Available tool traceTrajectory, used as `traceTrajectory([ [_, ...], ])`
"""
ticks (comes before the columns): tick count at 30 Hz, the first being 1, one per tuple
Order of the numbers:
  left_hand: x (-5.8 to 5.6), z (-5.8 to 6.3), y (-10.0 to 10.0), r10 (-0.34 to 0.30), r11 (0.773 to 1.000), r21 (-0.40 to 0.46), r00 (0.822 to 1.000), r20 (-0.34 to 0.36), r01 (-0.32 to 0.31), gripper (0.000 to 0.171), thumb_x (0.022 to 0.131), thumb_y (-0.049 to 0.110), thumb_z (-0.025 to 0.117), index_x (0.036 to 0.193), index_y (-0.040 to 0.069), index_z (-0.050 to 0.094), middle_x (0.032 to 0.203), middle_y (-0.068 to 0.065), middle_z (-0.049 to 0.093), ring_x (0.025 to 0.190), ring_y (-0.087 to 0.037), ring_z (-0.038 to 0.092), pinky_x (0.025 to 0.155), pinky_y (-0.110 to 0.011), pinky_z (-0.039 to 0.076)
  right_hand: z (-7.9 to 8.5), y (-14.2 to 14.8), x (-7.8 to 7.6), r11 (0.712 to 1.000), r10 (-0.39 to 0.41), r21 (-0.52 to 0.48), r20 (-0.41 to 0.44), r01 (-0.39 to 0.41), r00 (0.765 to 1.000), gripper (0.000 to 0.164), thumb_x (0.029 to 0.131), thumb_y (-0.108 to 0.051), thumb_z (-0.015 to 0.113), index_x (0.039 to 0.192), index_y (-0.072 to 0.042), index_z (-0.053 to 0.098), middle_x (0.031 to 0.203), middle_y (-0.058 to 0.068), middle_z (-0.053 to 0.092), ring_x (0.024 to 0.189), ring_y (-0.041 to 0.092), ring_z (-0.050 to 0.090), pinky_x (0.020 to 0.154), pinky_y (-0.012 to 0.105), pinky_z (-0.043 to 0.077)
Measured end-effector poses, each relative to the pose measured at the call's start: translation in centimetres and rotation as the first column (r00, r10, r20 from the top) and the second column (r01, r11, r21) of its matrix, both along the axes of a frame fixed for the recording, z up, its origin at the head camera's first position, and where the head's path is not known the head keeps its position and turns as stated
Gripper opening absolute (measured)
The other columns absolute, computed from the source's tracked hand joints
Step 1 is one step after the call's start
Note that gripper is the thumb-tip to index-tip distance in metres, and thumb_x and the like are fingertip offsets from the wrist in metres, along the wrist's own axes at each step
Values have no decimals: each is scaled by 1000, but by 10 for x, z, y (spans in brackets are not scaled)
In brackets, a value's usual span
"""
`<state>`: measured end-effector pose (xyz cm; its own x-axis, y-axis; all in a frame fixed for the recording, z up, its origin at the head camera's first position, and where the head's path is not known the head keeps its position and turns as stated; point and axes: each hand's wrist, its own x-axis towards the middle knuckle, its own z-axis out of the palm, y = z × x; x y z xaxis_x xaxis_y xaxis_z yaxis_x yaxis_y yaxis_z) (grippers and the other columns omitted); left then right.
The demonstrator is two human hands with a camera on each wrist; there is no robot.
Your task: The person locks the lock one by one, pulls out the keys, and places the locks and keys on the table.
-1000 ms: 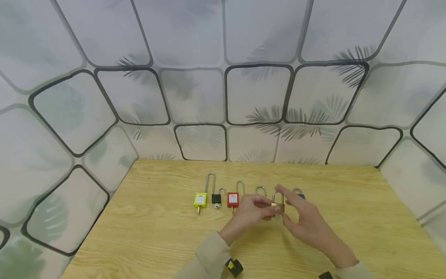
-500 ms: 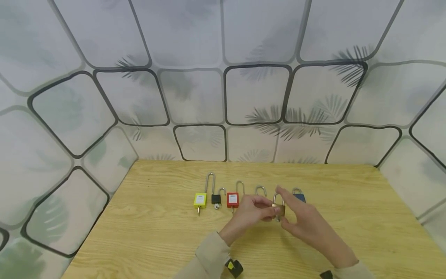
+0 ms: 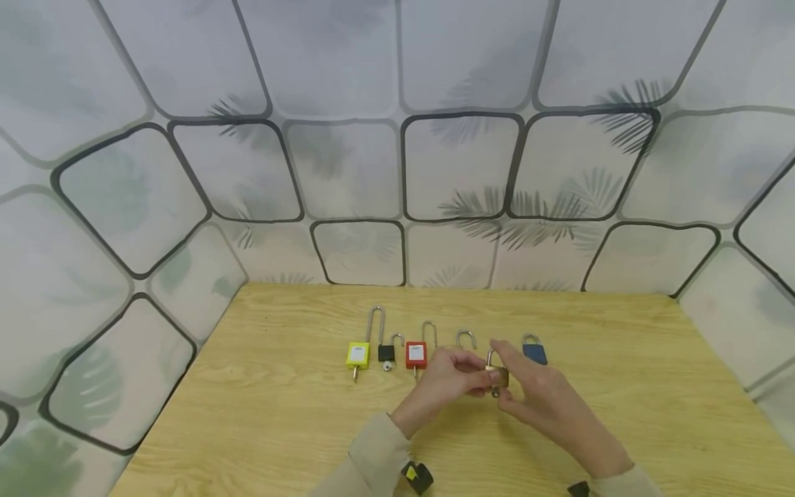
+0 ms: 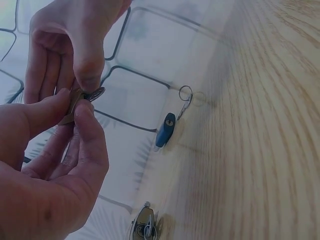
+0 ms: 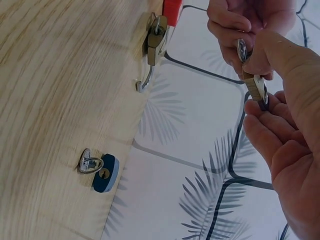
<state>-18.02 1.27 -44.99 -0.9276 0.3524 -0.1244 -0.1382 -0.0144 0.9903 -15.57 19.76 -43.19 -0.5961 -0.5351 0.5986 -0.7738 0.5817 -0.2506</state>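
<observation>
A small brass padlock (image 3: 501, 377) with a silver shackle is held up between both hands over the wooden table. My left hand (image 3: 446, 384) pinches its body between thumb and fingers. On the other side, my right hand (image 3: 549, 400) spans it, with the index finger at the top of the shackle and the thumb by the lower end. A key (image 5: 242, 49) sticks out of that end, close to the right thumb in the right wrist view. The right fingers hide part of the shackle.
To the left lie yellow (image 3: 357, 355), black (image 3: 386, 353) and red (image 3: 416, 354) padlocks with raised shackles. Another brass padlock (image 5: 156, 37) is mostly behind my left hand in the head view. A blue padlock (image 3: 534, 353) lies at right. A patterned wall (image 3: 447, 255) stands behind.
The right index finger has come down over the shackle, which now shows shorter above the body. The padlock has turned slightly and sits a little lower. My left hand has hardly moved.
</observation>
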Motion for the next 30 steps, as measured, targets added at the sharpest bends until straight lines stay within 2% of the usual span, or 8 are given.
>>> traceTrajectory([
  [8, 0, 2, 0, 0, 1000, -27, 1000, -1, 0, 14, 80, 9, 79, 89, -1, 76, 85, -16, 77, 64, -13, 69, 62, -25, 61, 0, -1, -3, 1000, 8, 19, -39, -8, 999, 70, 59, 3, 73, 126, 5, 56, 100, 13, 72, 46, -4, 27, 35, 10, 32],
  [14, 0, 3, 0, 1, 1000, -16, 1000, 4, -1, 15, 80, 10, 79, 89, -1, 76, 85, -16, 77, 64, -13, 69, 61, -25, 61, -1, -2, -2, 999, 32, 15, -44, -32, 999, 67, 59, 6, 72, 125, 3, 56, 89, 5, 71, 49, -2, 35, 37, 10, 34],
  [17, 0, 2, -1, -6, 999, -43, 1000, -7, 5, 15, 80, 13, 79, 89, 1, 76, 85, -15, 77, 65, -13, 68, 61, -24, 59, -1, -2, -2, 999, 32, 19, -34, -31, 999, 66, 61, 5, 72, 125, 4, 56, 91, 6, 71, 51, -1, 38, 38, 10, 36],
  [23, -1, 1, -4, -30, 988, -150, 996, -86, 17, 19, 81, 23, 80, 92, 7, 76, 88, -8, 77, 75, -10, 67, 70, -31, 56, -3, -1, -2, 999, 27, 43, -5, -27, 1000, 66, 64, 4, 73, 127, 4, 54, 97, 9, 72, 59, 3, 49, 45, 16, 47],
  [30, -4, 1, -7, -44, 984, -177, 992, -118, 23, 21, 81, 25, 80, 94, 10, 76, 88, -4, 75, 78, -9, 67, 71, -32, 57, -5, 0, -2, 998, 41, 43, 6, -41, 999, 73, 64, 5, 73, 134, 5, 50, 107, 14, 71, 66, 6, 53, 47, 17, 49],
])
